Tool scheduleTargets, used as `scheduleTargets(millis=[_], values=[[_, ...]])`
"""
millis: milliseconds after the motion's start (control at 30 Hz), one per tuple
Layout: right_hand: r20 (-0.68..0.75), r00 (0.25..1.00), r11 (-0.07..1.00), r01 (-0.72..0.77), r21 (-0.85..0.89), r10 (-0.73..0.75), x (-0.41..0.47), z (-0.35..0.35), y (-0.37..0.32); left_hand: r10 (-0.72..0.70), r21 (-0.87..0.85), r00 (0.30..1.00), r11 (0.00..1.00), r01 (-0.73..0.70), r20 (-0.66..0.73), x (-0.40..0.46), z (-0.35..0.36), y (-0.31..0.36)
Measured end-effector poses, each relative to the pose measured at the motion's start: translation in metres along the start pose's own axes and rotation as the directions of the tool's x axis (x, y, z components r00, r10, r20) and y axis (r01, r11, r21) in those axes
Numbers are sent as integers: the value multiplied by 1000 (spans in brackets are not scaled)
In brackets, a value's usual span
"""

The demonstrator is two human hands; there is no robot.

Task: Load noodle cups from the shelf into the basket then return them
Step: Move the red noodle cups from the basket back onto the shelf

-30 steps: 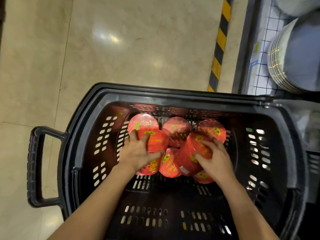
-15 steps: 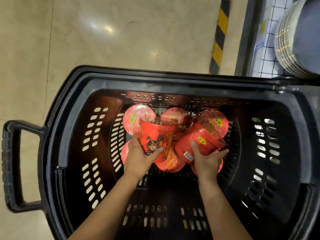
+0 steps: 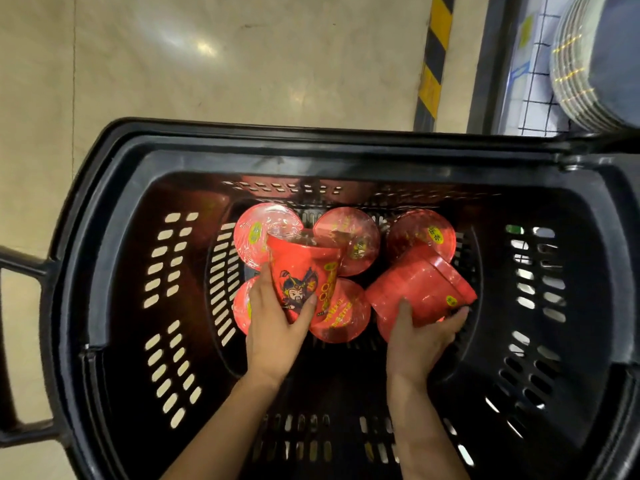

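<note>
Both hands are down inside the black basket (image 3: pixel 114 209), each gripping a red noodle cup. The left hand (image 3: pixel 273 334) wraps around a cup with a cartoon figure (image 3: pixel 304 278), thumb on the printed side, fingers behind it; this cup is held nearly upright, raised above the ones lying below. The right hand (image 3: pixel 419 341) holds a tilted cup (image 3: pixel 419 289) from underneath, thumb on its side, fingers curled round the rim end, lid end pointing to the right. More red cups sit lid-up on the basket floor: three in the far row (image 3: pixel 349 233) and others partly hidden under the two held cups and the hands (image 3: pixel 346 317). The basket handle (image 3: pixel 20 265) sticks out at left. The basket stands on beige floor tile (image 3: pixel 242 64); a yellow-black striped strip (image 3: pixel 434 57) and a shelf edge (image 3: pixel 533 81) are at upper right.
</note>
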State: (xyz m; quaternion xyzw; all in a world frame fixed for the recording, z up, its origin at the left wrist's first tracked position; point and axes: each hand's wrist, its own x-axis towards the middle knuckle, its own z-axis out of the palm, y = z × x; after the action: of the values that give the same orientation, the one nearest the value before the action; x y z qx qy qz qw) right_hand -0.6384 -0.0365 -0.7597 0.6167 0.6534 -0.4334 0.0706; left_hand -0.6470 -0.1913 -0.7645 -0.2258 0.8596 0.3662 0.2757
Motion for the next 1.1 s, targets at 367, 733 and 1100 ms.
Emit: scheduleTargets(millis=[367, 733, 1100], values=[[16, 992, 992, -123, -5, 123, 26, 0, -4, -51, 12, 998, 999, 51, 25, 6, 27, 12], [244, 969, 996, -63, 61, 46, -13, -59, -23, -170, -399, 982, 897, 187, 79, -11, -16, 46], [339, 931, 958, 33, 284, -133, -168, -210, -147, 11, -645, 994, 761, 60, 106, -176, -180, 183]])
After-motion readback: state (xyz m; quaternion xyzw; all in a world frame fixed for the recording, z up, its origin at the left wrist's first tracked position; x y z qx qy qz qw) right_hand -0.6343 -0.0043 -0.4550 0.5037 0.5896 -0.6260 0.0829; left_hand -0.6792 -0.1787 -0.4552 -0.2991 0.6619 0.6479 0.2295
